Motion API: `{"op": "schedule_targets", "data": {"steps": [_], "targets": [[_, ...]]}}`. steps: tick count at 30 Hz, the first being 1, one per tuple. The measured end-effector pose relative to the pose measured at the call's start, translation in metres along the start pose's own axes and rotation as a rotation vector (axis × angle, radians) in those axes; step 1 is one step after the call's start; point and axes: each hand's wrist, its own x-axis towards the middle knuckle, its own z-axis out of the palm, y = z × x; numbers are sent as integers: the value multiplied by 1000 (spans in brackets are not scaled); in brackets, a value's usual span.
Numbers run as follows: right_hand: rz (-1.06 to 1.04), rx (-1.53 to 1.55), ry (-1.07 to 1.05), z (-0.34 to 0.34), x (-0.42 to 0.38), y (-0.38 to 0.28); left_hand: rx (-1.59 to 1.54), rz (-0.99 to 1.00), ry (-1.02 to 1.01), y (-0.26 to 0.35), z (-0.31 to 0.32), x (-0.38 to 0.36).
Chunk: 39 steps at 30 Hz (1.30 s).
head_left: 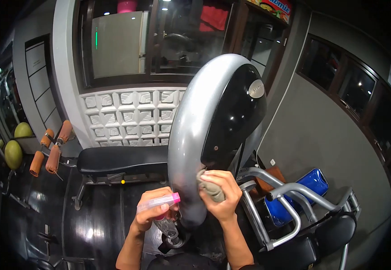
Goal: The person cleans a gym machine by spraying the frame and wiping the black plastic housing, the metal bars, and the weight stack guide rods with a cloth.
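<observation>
Where wiped — glossy silver-black machine housing point(213, 121)

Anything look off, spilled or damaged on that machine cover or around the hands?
Nothing stands out. The right hand presses a cloth to the silver cover; the left hand holds a spray bottle. No spill or damage shows.

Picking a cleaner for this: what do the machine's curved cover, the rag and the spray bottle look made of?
Curved cover: grey band and black panel, both glossy with sharp light reflections; probably moulded plastic, possibly painted metal.
Rag: soft grey-beige cloth, bunched under the right hand.
Spray bottle: clear plastic, pink nozzle tip, in the left hand.
</observation>
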Motion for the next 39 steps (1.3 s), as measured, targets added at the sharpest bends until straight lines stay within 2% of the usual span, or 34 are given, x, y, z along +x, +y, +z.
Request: {"op": "schedule_targets", "data": {"steps": [2,5,8,14,17,20,21,24,31,39], "targets": [[-370,-298,-164,-2,21,-23,0,23,10,7,3,2],[-459,-403,-288,-1,41,-34,26,35,26,13,2,3],[-482,-494,-333,-3,68,-42,39,41,39,17,1,3],[-418,-608,-241,5,113,-61,1,44,60,20,-1,5],[-468,-626,-309,2,106,-57,2,32,65,23,-2,7],[-555,-588,-579,-14,80,-52,27,-19,88,27,-3,7],[-662,-582,-555,-16,71,-43,24,-15,85,28,-5,7],[-717,-572,-505,-25,83,-35,21,-56,59,27,-11,9],[-560,-594,-249,-25,143,-34,89,-9,-117,40,-6,33],[-576,-581,-452,-33,92,-38,19,-35,-163,56,5,51]]}}
